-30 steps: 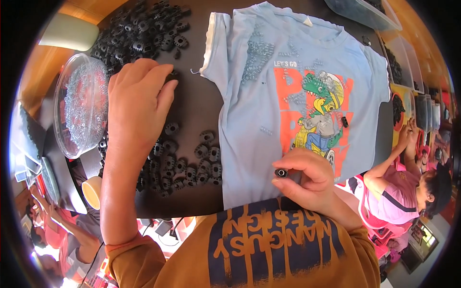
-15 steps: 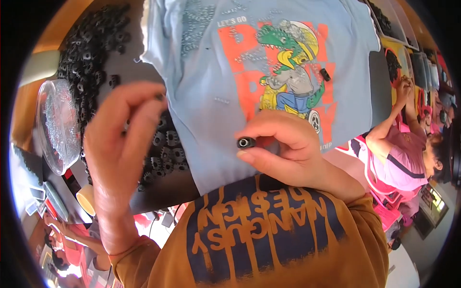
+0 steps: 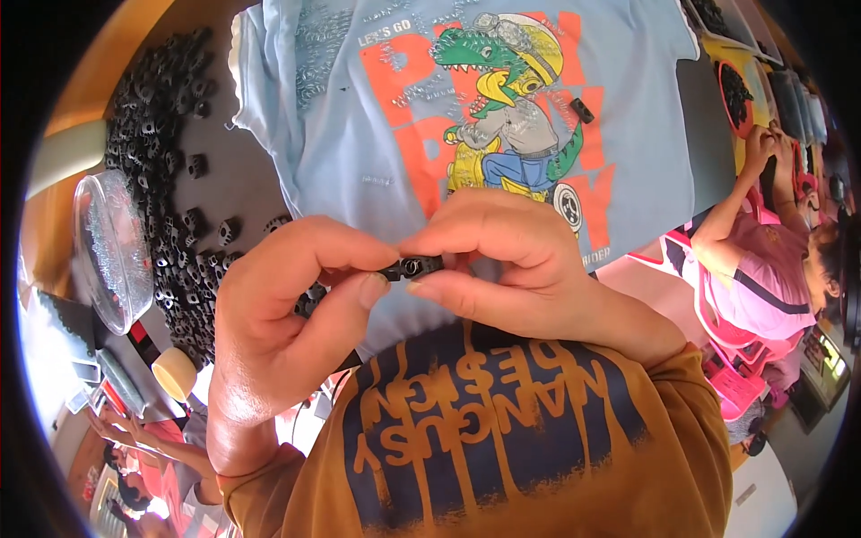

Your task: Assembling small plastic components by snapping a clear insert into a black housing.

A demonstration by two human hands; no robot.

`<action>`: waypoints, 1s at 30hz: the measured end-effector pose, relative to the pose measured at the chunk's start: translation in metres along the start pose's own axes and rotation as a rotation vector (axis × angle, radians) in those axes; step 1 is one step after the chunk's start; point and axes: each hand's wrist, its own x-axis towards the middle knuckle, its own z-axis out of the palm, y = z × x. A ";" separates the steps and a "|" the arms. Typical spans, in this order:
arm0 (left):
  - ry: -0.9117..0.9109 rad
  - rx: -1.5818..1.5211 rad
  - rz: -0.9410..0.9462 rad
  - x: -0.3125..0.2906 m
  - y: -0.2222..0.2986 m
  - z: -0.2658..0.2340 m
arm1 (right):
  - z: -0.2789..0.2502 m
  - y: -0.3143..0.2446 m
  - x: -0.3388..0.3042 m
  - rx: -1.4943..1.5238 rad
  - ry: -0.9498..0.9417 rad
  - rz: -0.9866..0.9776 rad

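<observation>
Clip (image 3: 411, 266), small, black and hard plastic, now sits pinched between both hands above the shirt; a second ago the left hand (image 3: 287, 314) was down among the loose clips (image 3: 166, 206) on the dark bench (image 3: 242, 184). Right hand (image 3: 511, 269) grips its other end over the soft blue shirt (image 3: 359, 125) with its dinosaur print.

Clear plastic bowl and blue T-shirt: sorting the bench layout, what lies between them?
In the head view, loose small black parts on the dark table lie between bowl and T-shirt.
</observation>
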 end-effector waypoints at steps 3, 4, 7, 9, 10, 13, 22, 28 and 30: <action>-0.022 0.016 0.036 0.002 -0.002 -0.001 | -0.001 0.000 -0.001 0.006 -0.009 -0.023; -0.023 0.017 0.036 0.002 -0.002 -0.001 | 0.000 0.000 -0.001 0.018 -0.007 -0.017; -0.029 0.010 0.034 0.003 -0.001 -0.002 | 0.000 0.000 -0.002 0.024 -0.007 -0.003; -0.007 -0.010 0.017 0.002 0.001 -0.001 | 0.002 -0.001 -0.001 0.020 -0.009 0.003; -0.007 -0.011 0.017 0.003 0.000 -0.001 | 0.003 0.000 -0.001 0.022 0.010 0.003; -0.035 0.007 0.049 0.003 0.000 -0.001 | 0.004 0.000 0.000 0.003 0.024 -0.008; -0.081 0.168 0.181 0.008 -0.004 0.000 | 0.004 0.002 -0.002 -0.045 0.027 -0.027; -0.176 0.504 0.426 0.013 -0.005 -0.001 | 0.006 0.006 -0.003 -0.082 0.037 -0.078; -0.172 0.611 0.537 0.014 -0.006 -0.001 | 0.006 0.007 -0.004 -0.081 0.038 -0.079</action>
